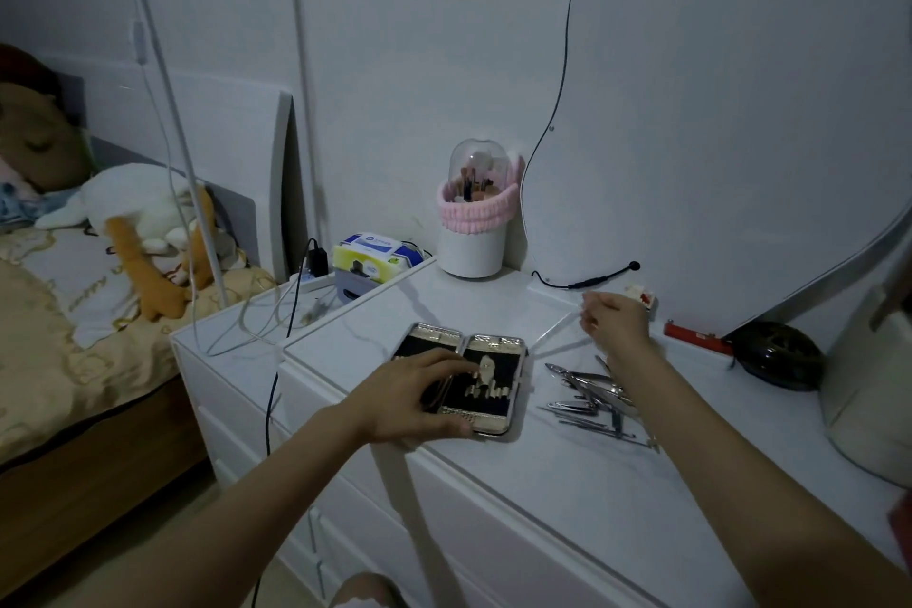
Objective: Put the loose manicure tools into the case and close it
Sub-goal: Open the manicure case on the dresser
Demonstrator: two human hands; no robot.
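Dim room: white dresser, wall mirror, bed left.

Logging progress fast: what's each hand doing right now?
Left hand: resting open on the open case, fingers on a tool in it.
Right hand: raised above the loose tools, pinching a thin metal tool.

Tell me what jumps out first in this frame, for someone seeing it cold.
The open manicure case lies mid-dresser, with the left hand pressing on its left half. Just right of it sits a pile of loose metal tools, and the right hand is raised above them, pinching something thin. A pink-banded brush holder stands against the wall.
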